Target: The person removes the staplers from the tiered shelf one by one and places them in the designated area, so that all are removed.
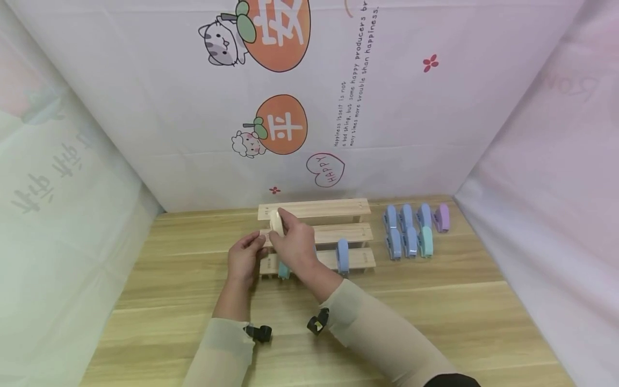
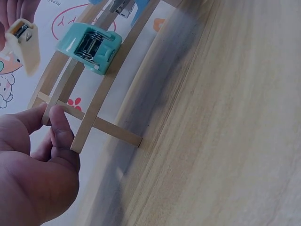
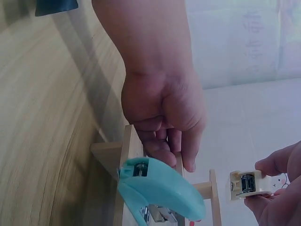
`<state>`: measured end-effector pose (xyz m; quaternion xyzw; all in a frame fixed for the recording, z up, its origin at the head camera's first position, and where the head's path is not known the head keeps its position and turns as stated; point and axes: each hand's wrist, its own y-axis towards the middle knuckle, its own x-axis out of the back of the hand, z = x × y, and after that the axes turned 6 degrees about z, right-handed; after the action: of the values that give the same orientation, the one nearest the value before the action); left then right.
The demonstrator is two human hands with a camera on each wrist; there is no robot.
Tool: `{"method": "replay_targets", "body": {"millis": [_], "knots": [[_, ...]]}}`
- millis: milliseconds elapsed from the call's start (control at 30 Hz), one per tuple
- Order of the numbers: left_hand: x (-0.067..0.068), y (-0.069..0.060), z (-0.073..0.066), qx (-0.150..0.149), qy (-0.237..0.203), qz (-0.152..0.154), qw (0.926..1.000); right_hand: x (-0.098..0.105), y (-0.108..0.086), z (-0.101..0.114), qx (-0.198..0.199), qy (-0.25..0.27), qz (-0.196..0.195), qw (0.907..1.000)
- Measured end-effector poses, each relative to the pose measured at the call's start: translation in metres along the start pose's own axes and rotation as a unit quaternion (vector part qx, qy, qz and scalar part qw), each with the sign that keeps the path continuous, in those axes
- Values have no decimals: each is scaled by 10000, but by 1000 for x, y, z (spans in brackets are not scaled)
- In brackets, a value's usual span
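Observation:
My right hand (image 1: 299, 244) pinches a cream clip (image 1: 276, 222) above the left part of a tiered wooden rack (image 1: 333, 233); the clip (image 3: 249, 184) also shows in the right wrist view. With thumb and fingers my left hand (image 1: 243, 259) grips the left end of the rack's middle slat, seen closer in the left wrist view, where the hand (image 2: 44, 165) holds the wood. A teal clip (image 2: 89, 47) sits on the front slat near that end. Farther right on the same slat stands a blue clip (image 1: 343, 256). Another blue clip is mostly hidden behind my right hand.
Right of the rack, several blue clips (image 1: 394, 243), a teal clip (image 1: 426, 241) and a purple clip (image 1: 442, 217) stand in two rows on the wooden table (image 1: 464, 306). Printed white cloth (image 1: 396, 118) rises behind the table and along both sides.

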<state>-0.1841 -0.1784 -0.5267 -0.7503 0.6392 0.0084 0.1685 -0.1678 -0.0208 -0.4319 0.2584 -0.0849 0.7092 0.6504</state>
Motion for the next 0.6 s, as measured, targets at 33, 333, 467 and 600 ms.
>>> {"method": "replay_targets", "body": {"millis": [33, 333, 467, 600], "knots": [[0, 0, 0, -3, 4, -10, 10000, 1, 0, 0, -5, -4, 1, 10000], [-1, 0, 3, 33, 32, -56, 10000, 9, 0, -5, -277, 405, 89, 9988], [-2, 1, 3, -4, 28, -60, 10000, 15, 0, -7, -256, 489, -25, 9985], [-2, 0, 2, -75, 2, -48, 10000, 22, 1, -8, -312, 594, -124, 9977]]}}
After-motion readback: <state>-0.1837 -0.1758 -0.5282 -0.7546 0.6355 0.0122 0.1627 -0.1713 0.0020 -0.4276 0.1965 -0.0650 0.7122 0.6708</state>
